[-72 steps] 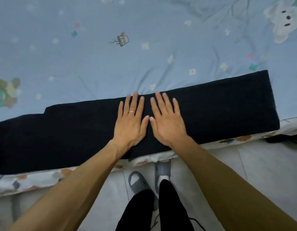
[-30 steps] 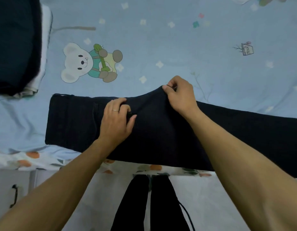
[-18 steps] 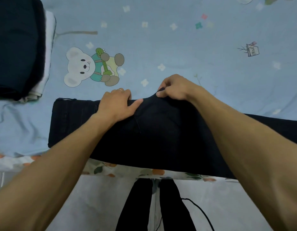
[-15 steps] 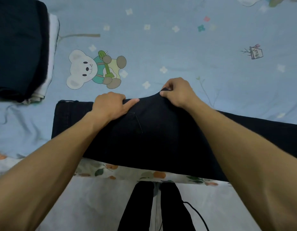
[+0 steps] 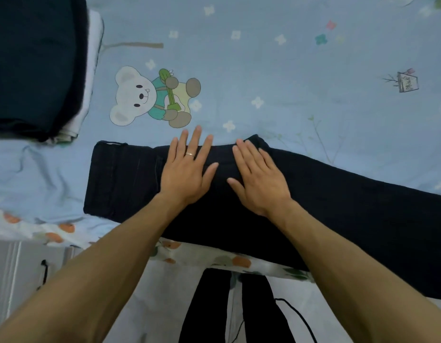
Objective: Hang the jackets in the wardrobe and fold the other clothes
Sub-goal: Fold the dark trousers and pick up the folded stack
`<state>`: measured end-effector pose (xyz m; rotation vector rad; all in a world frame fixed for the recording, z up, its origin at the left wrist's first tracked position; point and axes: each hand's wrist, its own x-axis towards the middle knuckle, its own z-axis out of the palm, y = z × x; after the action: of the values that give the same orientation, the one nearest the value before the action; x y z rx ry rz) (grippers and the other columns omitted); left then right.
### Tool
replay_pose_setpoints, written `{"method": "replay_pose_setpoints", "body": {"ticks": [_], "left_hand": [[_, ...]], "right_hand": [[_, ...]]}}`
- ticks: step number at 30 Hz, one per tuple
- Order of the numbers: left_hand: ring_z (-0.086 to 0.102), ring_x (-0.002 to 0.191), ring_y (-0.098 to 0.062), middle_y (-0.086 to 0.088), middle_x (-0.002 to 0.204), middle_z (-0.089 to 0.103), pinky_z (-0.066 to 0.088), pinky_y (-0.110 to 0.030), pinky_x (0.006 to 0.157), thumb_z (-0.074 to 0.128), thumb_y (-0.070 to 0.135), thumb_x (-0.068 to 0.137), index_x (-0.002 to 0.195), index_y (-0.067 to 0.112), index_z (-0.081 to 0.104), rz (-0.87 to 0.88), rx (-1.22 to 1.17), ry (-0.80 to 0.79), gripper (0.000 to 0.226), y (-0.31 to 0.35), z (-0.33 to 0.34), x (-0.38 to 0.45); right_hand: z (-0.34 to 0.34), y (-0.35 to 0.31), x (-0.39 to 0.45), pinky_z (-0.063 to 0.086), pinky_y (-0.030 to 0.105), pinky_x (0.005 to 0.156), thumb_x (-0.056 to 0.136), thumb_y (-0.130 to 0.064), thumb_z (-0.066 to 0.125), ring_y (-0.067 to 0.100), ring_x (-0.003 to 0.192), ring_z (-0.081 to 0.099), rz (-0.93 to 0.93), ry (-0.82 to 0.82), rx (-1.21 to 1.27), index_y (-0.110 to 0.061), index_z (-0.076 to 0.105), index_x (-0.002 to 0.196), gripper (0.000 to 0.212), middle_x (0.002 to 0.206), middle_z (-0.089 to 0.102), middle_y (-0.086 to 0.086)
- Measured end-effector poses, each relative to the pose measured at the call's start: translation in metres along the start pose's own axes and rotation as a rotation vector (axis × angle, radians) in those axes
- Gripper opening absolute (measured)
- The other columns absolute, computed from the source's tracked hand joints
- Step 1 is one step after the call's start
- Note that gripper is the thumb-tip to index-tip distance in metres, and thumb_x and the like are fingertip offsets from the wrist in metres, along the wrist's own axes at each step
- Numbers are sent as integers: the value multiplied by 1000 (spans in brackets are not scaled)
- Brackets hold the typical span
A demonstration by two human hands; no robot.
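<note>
**Trousers smoothed flat, folds yet to come**

Both hands have let go of the pinched far edge they were tugging half a second ago and now lie flat on the cloth. Left hand (image 5: pixel 187 170) rests palm-down with its fingers (image 5: pixel 197 142) straight and slightly spread, the tips reaching just past the far edge onto the bed (image 5: pixel 276 78). Right hand (image 5: pixel 257 179) presses beside it, fingers straight and close together, pinching nothing.

Under them lie the dark trousers (image 5: pixel 350 206), folded lengthwise into one long band along the near edge of the bed, waistband end to the left, legs running off to the right and out of view. A small peak of cloth still stands up at the far edge by the right hand's fingertips, so the smoothing looks nearly done rather than finished.

At the far left of the bed sits a stack of folded clothes (image 5: pixel 34 63), dark on top with something pale beneath, which suggests part of the folding is already behind this person. No jackets and no wardrobe show from here, so I cannot tell how that half of the job stands.

What remains for this garment, I'd judge, is folding the long band across into a short packet and setting it on or beside the stack.
</note>
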<state>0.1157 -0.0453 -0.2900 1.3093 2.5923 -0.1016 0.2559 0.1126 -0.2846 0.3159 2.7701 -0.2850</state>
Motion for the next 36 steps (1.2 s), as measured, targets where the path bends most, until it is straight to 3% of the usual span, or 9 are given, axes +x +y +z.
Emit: {"method": "replay_pose_setpoints", "body": {"ticks": [8,11,14,18,20,24,27,31,36], "left_hand": [[12,149,-39,-20,163,11,7,-55,120,16,56,101,157,18,16,-105,64,-31,68,-14,-12,-32],[16,148,-39,-20,162,16,10,-56,119,20,48,102,156,16,24,-147,2,-6,62,-29,-24,-53],[16,148,-41,-21,161,17,12,-57,118,29,47,101,155,15,26,-356,-131,54,62,-56,-31,-73],[40,135,-37,-19,147,40,35,-50,112,64,64,82,149,11,32,-886,-608,-2,91,-111,-41,-91],[60,114,-28,-9,125,61,49,-44,100,80,49,75,128,9,54,-1011,-1021,-85,70,-129,-55,-91],[67,89,-8,5,102,71,53,-24,76,79,23,80,103,23,71,-826,-1194,-205,25,-131,-100,-103],[62,87,4,21,94,66,45,-14,67,75,22,82,97,36,65,-647,-1229,-172,23,-93,-153,-114],[69,81,-4,11,87,73,55,-21,70,76,19,83,101,21,63,-487,-1348,-189,23,-18,-205,-130],[72,91,-16,4,97,76,55,-22,71,69,17,90,104,21,68,-280,-1521,-315,15,94,-257,-132]], "right_hand": [[-13,-23,-9,-3,47,122,101,-52,12,29,152,-6,186,-9,9,-3,1,156,74,164,-5,16],[-25,-62,4,0,46,122,103,-47,20,28,152,-4,51,-6,102,-7,4,157,69,165,-2,15],[-32,-99,18,2,43,121,104,-41,25,27,152,-4,-61,-7,196,-11,4,157,65,165,-3,11],[-37,-129,24,1,44,122,103,-32,31,27,151,-10,-41,-91,167,-16,-1,158,65,164,-13,9],[-43,-126,16,5,41,123,102,-28,37,27,152,-7,6,-132,223,-17,3,158,66,165,-10,8],[-82,-112,-18,39,38,110,100,-26,48,27,137,41,210,-150,590,-12,40,147,50,150,41,11],[-123,-97,-55,47,25,89,99,-21,54,15,105,63,366,-70,830,-16,64,121,25,116,69,1],[-176,-83,-111,53,24,70,98,-9,56,12,78,70,473,-8,1358,-18,71,98,17,89,75,1],[-219,-41,-189,58,35,80,106,-35,39,19,103,70,614,-9,1885,-20,66,117,33,112,73,1]]}}
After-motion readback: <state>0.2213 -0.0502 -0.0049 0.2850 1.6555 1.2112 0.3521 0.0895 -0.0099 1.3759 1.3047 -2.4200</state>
